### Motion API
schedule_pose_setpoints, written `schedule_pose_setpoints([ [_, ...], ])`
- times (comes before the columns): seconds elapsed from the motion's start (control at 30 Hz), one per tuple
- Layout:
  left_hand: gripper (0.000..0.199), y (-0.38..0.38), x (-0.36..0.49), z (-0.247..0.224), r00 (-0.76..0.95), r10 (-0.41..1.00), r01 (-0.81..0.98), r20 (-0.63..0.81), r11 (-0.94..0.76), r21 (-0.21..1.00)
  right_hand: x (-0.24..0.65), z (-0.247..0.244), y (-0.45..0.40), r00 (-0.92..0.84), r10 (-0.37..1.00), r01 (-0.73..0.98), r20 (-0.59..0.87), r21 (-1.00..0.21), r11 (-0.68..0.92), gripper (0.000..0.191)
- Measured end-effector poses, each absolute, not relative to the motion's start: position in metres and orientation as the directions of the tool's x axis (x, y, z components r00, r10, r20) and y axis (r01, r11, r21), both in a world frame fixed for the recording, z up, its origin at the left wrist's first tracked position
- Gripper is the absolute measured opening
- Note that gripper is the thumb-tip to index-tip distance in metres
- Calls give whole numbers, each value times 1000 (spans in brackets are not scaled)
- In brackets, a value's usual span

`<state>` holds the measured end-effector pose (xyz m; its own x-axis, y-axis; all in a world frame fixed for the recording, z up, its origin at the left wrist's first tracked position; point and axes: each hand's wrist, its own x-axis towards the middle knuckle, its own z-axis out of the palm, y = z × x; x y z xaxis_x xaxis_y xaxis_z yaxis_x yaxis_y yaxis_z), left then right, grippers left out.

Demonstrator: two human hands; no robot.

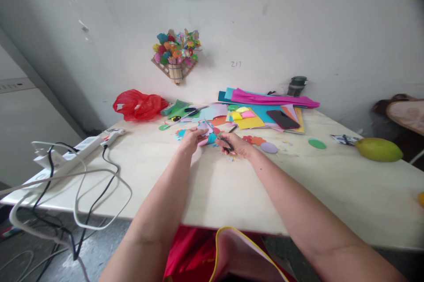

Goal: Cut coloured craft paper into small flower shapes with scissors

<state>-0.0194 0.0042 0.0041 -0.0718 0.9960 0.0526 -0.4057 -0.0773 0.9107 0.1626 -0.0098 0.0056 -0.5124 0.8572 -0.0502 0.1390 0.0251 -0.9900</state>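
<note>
My left hand is closed on a small light purple paper piece, held above the middle of the table. My right hand has its fingers wrapped round the dark handles of a pair of scissors. The scissors' blades point up and left, close to the purple paper. Blue, red and pink cut pieces lie beneath and around the hands. Just right of my right hand are red and orange flower-shaped pieces and a purple paper circle.
Coloured sheets with a phone lie behind the hands. A red plastic bag sits at the back left, power strips with loose cables at the left edge. A green circle and a mango-like fruit are at right.
</note>
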Motion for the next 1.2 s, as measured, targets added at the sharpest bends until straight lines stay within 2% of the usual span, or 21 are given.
schedule_pose_setpoints([
  [0.5,14,3,-16,6,-75,997,-455,-8,-27,890,161,10,-14,-499,865,104,-53,-995,-1,19],
  [0.7,14,2,-12,5,-71,997,-490,-3,-33,871,161,7,-11,-487,873,58,25,-996,61,25],
  [0.97,11,-1,-7,9,-108,992,-517,-58,-7,856,162,4,-8,-495,867,25,56,-997,79,27],
  [1.2,17,-4,-3,11,-23,998,-565,-54,32,825,165,1,-6,-513,855,-38,81,-997,71,35],
])
